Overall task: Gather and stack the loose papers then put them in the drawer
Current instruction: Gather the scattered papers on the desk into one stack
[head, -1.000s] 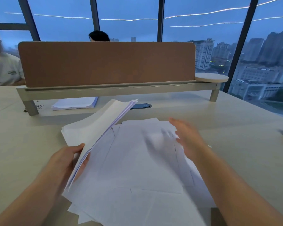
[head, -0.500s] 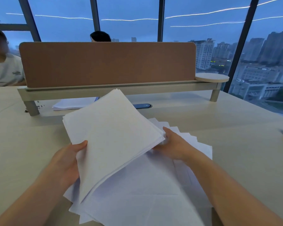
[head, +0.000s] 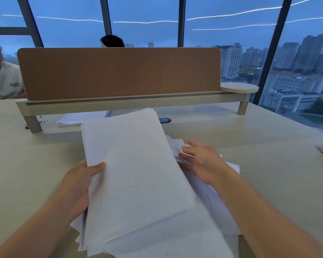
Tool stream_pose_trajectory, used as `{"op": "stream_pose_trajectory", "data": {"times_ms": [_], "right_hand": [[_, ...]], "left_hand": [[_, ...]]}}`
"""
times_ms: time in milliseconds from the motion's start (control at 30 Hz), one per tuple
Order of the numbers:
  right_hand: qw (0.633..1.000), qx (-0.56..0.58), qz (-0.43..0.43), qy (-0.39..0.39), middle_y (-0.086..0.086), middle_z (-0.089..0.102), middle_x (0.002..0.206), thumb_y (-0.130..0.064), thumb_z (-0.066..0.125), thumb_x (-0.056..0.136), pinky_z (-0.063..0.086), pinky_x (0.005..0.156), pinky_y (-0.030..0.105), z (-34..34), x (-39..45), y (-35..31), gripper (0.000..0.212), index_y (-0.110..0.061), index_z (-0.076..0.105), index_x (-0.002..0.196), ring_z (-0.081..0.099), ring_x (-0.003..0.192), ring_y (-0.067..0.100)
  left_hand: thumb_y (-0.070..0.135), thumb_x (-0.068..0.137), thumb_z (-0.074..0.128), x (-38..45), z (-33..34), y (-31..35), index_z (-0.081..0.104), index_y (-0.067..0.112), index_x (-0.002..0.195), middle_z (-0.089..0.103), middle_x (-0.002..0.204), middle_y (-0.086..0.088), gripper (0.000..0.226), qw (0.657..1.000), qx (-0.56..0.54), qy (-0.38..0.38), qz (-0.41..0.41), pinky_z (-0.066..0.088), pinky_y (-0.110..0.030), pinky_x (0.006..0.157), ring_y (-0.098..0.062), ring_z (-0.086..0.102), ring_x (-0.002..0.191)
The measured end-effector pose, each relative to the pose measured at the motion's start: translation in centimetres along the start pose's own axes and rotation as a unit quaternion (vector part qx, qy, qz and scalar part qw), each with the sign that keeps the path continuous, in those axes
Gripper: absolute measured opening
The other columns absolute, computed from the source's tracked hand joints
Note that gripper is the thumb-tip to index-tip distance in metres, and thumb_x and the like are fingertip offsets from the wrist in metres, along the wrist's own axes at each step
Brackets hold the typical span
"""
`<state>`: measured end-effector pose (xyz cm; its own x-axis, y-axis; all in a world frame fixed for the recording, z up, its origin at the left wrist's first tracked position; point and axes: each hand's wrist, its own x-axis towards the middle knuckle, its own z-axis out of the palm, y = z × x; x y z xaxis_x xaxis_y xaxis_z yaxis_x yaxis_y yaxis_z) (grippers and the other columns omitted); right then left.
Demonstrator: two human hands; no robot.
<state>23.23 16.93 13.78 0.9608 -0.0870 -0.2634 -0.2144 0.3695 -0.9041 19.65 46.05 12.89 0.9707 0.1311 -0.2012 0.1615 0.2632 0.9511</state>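
Left hand: thumb over the near-left edge of the paper stack, fingers curled under it, gripping.
Paper stack: lifted and tilted above the loose sheets, near side of the brown divider.
Right hand: fingers straight and spread, holding nothing, resting on the loose sheets just right of the stack.
Loose sheets: fanned out on the tabletop.
Second pile: lying flat under the divider's rail.
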Motion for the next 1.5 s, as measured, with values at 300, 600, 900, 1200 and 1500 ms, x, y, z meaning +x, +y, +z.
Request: {"op": "stream_pose_trajectory", "data": {"times_ms": [300,600,900,1200,1500], "right_hand": [[0.969,-0.222,-0.017,-0.107,0.016,0.076,0.108,0.003,0.049,0.094,0.059,0.072,0.031,0.4,-0.3,1.5,0.031,-0.006,0.075,0.108,0.072,0.091,0.027],[0.974,-0.189,0.001,-0.125,0.014,0.075,0.112,-0.005,0.046,0.101,0.061,0.080,0.039,0.9,-1.0,1.3,0.029,-0.007,0.071,0.116,0.073,0.092,0.028],[0.974,-0.181,-0.013,-0.133,0.011,0.076,0.111,0.001,0.055,0.097,0.058,0.091,0.043,0.7,-1.3,1.0,0.025,-0.006,0.070,0.116,0.071,0.106,0.033],[0.987,-0.108,-0.064,-0.105,0.011,0.075,0.114,0.003,0.052,0.096,0.056,0.093,0.051,0.9,-0.7,1.0,0.032,-0.016,0.073,0.112,0.070,0.107,0.038],[0.984,-0.136,-0.079,0.086,0.008,0.070,0.111,-0.039,0.058,0.098,0.051,0.100,0.046,0.6,0.0,-0.4,0.025,-0.017,0.067,0.099,0.065,0.110,0.028]], "left_hand": [[0.003,0.091,0.067,-1.4,1.0,0.2,0.074,0.006,0.092,0.079,0.088,-0.012,0.009,0.981,0.172,0.056,0.069,0.059,-0.041,0.071,-0.028,0.075,0.070],[0.008,0.093,0.066,-0.8,0.2,0.7,0.074,-0.003,0.098,0.078,0.094,-0.020,0.015,0.994,0.107,0.029,0.021,0.059,-0.045,0.076,-0.035,0.075,0.073],[0.012,0.091,0.070,-1.0,0.3,0.2,0.064,0.027,0.129,0.078,0.110,-0.011,0.041,0.998,0.054,-0.032,0.025,0.058,-0.057,0.085,-0.040,0.074,0.098],[0.013,0.098,0.057,-1.2,0.8,0.3,0.068,-0.001,0.117,0.075,0.110,-0.021,0.026,0.993,0.073,-0.053,-0.071,0.056,-0.047,0.082,-0.039,0.074,0.094],[0.007,0.094,0.057,-0.3,-0.5,1.0,0.069,0.002,0.115,0.079,0.088,-0.012,0.024,0.997,-0.047,0.033,-0.055,0.062,-0.035,0.060,-0.023,0.076,0.067]]}}
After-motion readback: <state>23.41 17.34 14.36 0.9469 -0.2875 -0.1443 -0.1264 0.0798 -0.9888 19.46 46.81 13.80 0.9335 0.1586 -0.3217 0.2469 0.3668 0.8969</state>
